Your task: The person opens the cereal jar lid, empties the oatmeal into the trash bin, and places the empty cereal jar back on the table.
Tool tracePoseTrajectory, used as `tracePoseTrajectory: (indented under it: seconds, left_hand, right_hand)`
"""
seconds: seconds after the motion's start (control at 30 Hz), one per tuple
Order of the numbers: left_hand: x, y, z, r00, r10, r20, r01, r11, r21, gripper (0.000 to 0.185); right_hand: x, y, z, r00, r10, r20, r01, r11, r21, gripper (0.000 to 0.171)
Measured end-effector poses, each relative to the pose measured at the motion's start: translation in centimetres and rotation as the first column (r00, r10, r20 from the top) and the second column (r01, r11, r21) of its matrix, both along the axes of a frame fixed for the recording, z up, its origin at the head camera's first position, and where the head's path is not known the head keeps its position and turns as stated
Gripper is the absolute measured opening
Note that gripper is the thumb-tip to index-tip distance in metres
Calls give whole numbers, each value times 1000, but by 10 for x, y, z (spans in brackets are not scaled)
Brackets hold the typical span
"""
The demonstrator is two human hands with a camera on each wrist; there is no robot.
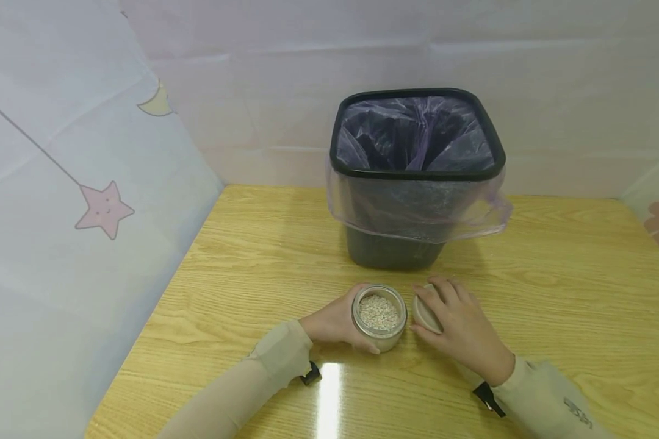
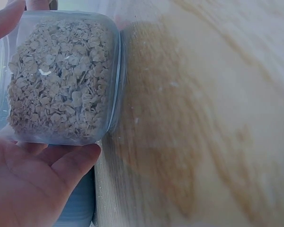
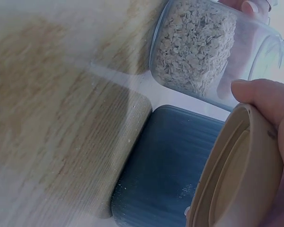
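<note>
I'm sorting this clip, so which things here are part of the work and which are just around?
In use: glass jar of oats, held by left hand; beige lid, under right hand.
Just around: lined black bin; wooden table; patterned backdrop.

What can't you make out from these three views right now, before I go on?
- Inside of the black lined bin: head view, crumpled bag hides its bottom.
- Beige round lid: head view, mostly covered by the right hand; right wrist view cuts it off at the lower edge.
- Clear glass jar of oats: its base is hidden by the left hand; left wrist view crops its rim.
</note>
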State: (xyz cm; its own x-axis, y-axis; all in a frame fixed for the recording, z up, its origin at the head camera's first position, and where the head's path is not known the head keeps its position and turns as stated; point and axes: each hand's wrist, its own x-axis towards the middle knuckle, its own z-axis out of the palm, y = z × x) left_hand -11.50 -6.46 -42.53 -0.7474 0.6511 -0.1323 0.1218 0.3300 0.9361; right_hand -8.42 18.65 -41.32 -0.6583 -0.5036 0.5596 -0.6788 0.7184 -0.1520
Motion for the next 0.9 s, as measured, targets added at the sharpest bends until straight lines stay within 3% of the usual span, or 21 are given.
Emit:
tracePoseTrajectory:
  seconds: [0.33, 0.57, 0.9]
  left_hand:
    - [0, 0, 0, 1000, -5, 6, 5, 1000, -6, 105]
    - [0, 0, 0, 1000, -1, -5, 1, 1000, -15, 104]
    - [-1, 0, -2, 1000, 0, -5, 0, 1000, -21, 106]
  right_hand:
    - [-1, 0, -5, 1000, 10, 6, -10, 1000, 4, 74]
    - [-1, 2, -7, 997, 0, 72, -3, 999, 42, 59]
    - [1, 1, -10, 994, -13, 110, 5, 998, 70, 62]
